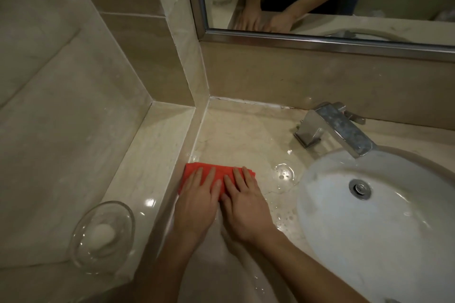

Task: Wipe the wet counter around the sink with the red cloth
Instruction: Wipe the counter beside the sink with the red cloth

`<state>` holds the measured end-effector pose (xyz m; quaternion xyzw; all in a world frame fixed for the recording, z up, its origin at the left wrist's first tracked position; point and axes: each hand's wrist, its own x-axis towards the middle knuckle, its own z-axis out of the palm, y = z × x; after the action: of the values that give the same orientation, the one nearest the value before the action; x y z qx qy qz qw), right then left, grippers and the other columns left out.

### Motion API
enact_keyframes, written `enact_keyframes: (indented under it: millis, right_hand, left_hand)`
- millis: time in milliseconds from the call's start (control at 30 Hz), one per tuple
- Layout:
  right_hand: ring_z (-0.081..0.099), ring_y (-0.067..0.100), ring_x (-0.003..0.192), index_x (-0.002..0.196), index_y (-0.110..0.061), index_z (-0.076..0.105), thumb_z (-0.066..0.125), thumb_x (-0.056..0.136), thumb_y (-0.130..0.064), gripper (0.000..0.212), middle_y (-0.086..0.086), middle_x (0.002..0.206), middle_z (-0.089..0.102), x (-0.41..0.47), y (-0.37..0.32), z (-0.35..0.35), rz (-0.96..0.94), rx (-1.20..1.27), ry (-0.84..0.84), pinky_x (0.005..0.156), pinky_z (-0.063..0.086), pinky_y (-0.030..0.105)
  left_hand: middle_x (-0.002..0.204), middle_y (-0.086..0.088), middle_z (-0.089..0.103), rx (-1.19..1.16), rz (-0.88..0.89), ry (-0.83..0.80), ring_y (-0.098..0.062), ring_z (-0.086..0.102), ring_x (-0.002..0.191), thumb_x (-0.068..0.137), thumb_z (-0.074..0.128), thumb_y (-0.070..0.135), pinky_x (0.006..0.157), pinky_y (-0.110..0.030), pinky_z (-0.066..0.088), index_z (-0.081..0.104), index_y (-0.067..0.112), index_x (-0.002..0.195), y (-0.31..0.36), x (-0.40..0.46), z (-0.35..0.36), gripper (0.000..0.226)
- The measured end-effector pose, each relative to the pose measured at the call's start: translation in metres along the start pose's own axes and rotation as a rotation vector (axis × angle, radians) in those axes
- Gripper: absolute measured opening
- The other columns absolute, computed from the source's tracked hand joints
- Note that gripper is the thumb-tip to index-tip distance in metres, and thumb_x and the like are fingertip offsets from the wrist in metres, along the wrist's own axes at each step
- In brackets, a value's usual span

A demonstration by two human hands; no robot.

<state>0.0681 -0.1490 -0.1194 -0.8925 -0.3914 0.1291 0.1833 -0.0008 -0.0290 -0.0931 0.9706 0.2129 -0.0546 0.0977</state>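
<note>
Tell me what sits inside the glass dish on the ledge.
The glass dish holds one white oval bar of soap, resting near its middle. What lies beneath the soap is covered by it.

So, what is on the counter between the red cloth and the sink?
In the head view, only wet counter lies between the red cloth and the sink: a round puddle and small droplets near the rim. No object stands there.

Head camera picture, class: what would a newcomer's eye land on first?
The red cloth stands out, pressed flat on the wet counter by the left hand and right hand side by side. Right of them lies the white sink under a chrome faucet.
</note>
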Motion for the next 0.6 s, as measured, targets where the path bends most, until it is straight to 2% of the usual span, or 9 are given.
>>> enact_keyframes:
  millis: [67, 133, 200, 300, 433, 533, 600]
  right_hand:
    - [0.014, 0.036, 0.152, 0.152, -0.010, 0.038, 0.014, 0.097, -0.047, 0.070, 0.017, 0.161, 0.029, 0.013, 0.005, -0.006, -0.014, 0.015, -0.046, 0.125, 0.006, 0.044]
    - [0.005, 0.034, 0.154, 0.157, -0.013, 0.028, 0.002, 0.092, -0.050, 0.079, 0.015, 0.165, 0.018, 0.032, 0.009, -0.010, -0.013, -0.002, -0.068, 0.126, 0.001, 0.043]
    - [0.004, 0.033, 0.154, 0.157, -0.014, 0.026, -0.003, 0.090, -0.050, 0.082, 0.014, 0.165, 0.017, 0.051, 0.012, -0.015, 0.004, -0.018, -0.069, 0.126, 0.003, 0.044]
    - [0.002, 0.033, 0.154, 0.158, -0.015, 0.025, 0.010, 0.101, -0.045, 0.066, 0.013, 0.166, 0.015, 0.065, 0.015, -0.016, 0.018, -0.024, -0.094, 0.125, 0.003, 0.044]
    - [0.005, 0.032, 0.154, 0.156, -0.015, 0.031, -0.003, 0.088, -0.052, 0.085, 0.013, 0.165, 0.020, 0.047, 0.014, -0.013, -0.012, -0.019, -0.081, 0.125, 0.004, 0.046]
    - [0.012, 0.033, 0.153, 0.152, -0.015, 0.039, 0.006, 0.094, -0.048, 0.075, 0.012, 0.162, 0.029, 0.018, 0.008, -0.006, -0.058, -0.001, -0.091, 0.125, 0.008, 0.046]
    - [0.017, 0.032, 0.152, 0.150, -0.015, 0.044, 0.017, 0.098, -0.044, 0.065, 0.011, 0.159, 0.034, -0.007, 0.004, 0.001, -0.077, 0.026, -0.088, 0.125, 0.011, 0.046]
  left_hand:
    - [0.161, -0.011, 0.023, -0.124, -0.110, -0.086, -0.025, 0.019, 0.149, 0.107, 0.023, 0.034, 0.123, -0.040, 0.014, 0.026, 0.021, 0.154, 0.002, 0.015, -0.007, 0.048]
    - [0.164, -0.009, 0.010, -0.142, -0.136, -0.117, -0.022, 0.005, 0.151, 0.106, 0.018, 0.041, 0.123, -0.040, 0.005, 0.019, 0.022, 0.156, -0.001, 0.033, -0.004, 0.053]
    - [0.164, -0.011, 0.009, -0.132, -0.130, -0.123, -0.025, 0.004, 0.151, 0.105, 0.016, 0.044, 0.123, -0.042, 0.005, 0.017, 0.023, 0.156, -0.003, 0.052, -0.002, 0.055]
    - [0.164, -0.014, 0.008, -0.099, -0.185, -0.115, -0.031, 0.004, 0.150, 0.103, 0.015, 0.050, 0.122, -0.046, 0.007, 0.019, 0.027, 0.156, -0.003, 0.064, -0.004, 0.057]
    - [0.163, -0.013, 0.015, -0.036, -0.200, -0.108, -0.033, 0.009, 0.149, 0.100, 0.010, 0.053, 0.122, -0.048, 0.011, 0.019, 0.030, 0.155, 0.002, 0.042, 0.000, 0.060]
    - [0.163, -0.013, 0.014, -0.068, -0.261, -0.107, -0.032, 0.009, 0.149, 0.099, 0.005, 0.057, 0.122, -0.046, 0.008, 0.016, 0.031, 0.156, 0.004, 0.003, 0.012, 0.063]
    - [0.162, -0.013, 0.018, -0.109, -0.285, -0.089, -0.032, 0.011, 0.150, 0.094, -0.007, 0.062, 0.121, -0.046, 0.012, 0.020, 0.030, 0.155, 0.004, -0.029, 0.018, 0.074]
